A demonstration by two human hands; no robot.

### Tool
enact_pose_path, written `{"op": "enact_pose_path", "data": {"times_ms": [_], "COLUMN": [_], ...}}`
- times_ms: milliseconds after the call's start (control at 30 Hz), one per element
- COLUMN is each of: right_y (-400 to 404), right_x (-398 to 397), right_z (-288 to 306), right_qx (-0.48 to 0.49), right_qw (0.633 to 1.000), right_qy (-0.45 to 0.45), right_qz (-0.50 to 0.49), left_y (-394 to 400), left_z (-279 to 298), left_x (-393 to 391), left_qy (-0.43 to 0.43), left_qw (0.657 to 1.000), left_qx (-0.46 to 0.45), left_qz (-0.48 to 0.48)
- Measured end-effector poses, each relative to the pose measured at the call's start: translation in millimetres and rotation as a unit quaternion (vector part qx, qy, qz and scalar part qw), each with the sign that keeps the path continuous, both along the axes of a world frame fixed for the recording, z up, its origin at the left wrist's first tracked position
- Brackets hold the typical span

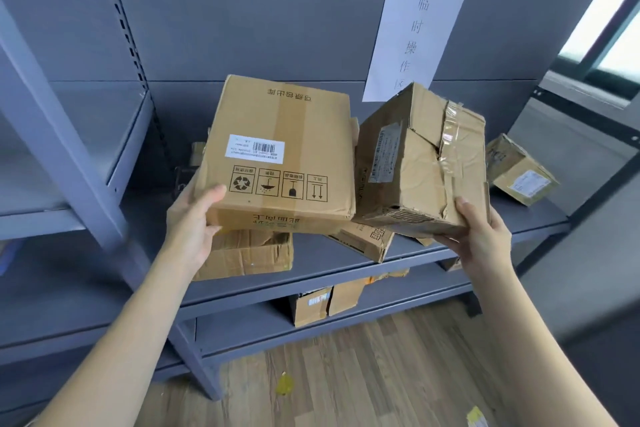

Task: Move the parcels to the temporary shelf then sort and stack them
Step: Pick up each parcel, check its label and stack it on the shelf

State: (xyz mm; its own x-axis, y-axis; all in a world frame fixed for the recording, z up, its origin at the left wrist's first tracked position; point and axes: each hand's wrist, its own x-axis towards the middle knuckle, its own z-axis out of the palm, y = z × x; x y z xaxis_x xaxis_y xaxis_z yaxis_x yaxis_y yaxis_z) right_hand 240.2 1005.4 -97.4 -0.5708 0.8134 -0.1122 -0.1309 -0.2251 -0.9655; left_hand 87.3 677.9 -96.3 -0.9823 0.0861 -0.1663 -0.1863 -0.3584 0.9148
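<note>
Your left hand (pixel 194 218) grips the near left corner of the flat carton (pixel 280 152), thumb on its top face and fingers curled beneath. That carton shows a white barcode label and a row of handling symbols, and it is held above the grey shelf (pixel 311 260). Your right hand (pixel 479 236) grips the near right bottom corner of the crumpled box (pixel 422 163), which is tilted, with torn clear tape running down its top; it sits at three o'clock from the flat carton, the two just beside each other. Under the flat carton, at about six o'clock from it, a torn box (pixel 249 253) rests on the shelf, and a small printed box (pixel 367 239) lies between the two held parcels, lower down. At three o'clock, well apart on the same shelf, a small labelled box (pixel 519 172) lies tilted. At twelve o'clock a white paper sign (pixel 415 35) hangs on the back panel. At six o'clock, on the lower shelf (pixel 415 291), more boxes (pixel 325 302) stand above the wooden floor (pixel 363 374).
</note>
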Motion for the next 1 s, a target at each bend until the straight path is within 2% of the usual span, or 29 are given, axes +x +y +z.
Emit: {"op": "enact_pose_path", "data": {"times_ms": [300,500,700,1000], "right_y": [-90.9,-150.1,-187.9,-232.3], "right_x": [70.5,107.5,136.2,164.2], "right_z": [-26.0,-45.9,-57.2,-61.2], "right_qx": [-0.014,-0.048,-0.06,-0.037], "right_qw": [0.999,0.995,0.994,0.997], "right_qy": [-0.023,-0.052,-0.066,-0.07], "right_qz": [-0.043,-0.064,-0.058,0.007], "left_y": [-60.8,-113.0,-153.9,-220.8], "left_z": [-22.8,-43.6,-58.2,-59.7], "left_x": [49.4,84.9,120.6,196.5], "left_qy": [0.034,0.019,0.006,-0.01], "left_qw": [0.995,0.992,0.994,1.0], "left_qx": [-0.018,-0.026,-0.014,-0.002], "left_qz": [-0.092,-0.125,-0.107,-0.012]}}
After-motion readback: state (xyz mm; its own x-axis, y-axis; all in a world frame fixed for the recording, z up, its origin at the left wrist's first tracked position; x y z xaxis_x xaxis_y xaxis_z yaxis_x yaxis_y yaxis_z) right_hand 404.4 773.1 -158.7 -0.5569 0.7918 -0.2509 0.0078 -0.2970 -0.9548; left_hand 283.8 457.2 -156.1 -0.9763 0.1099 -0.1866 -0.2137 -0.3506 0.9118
